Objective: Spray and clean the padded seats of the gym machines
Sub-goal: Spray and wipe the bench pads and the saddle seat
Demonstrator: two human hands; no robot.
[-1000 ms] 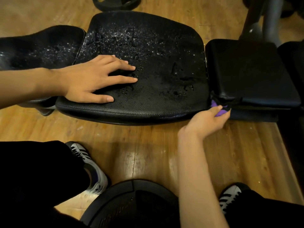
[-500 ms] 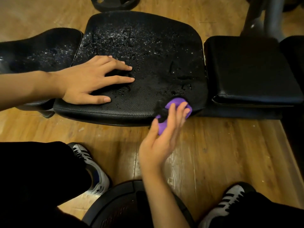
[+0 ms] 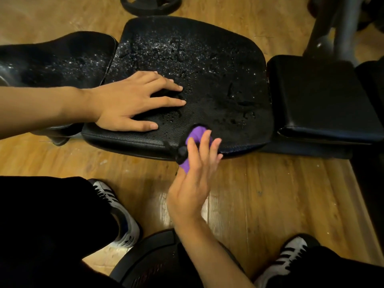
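Observation:
A black padded seat (image 3: pixel 207 69) covered in spray droplets lies in the middle of the head view. My left hand (image 3: pixel 133 104) rests flat on its left part, fingers spread. My right hand (image 3: pixel 195 173) presses a purple and black cloth (image 3: pixel 194 140) against the seat's near edge with straight fingers. A second wet black pad (image 3: pixel 58 61) adjoins the seat on the left. A dry black pad (image 3: pixel 320 94) sits to the right.
Wooden floor (image 3: pixel 270 194) surrounds the pads. A black weight plate (image 3: pixel 149 5) lies beyond the seat, another (image 3: pixel 153 265) between my knees. Grey machine posts (image 3: pixel 336 28) rise at the top right. My sneakers (image 3: pixel 122 221) stand on the floor.
My right hand moved the cloth left from the gap beside the right pad along the seat's near edge to its middle. My left hand stayed in place.

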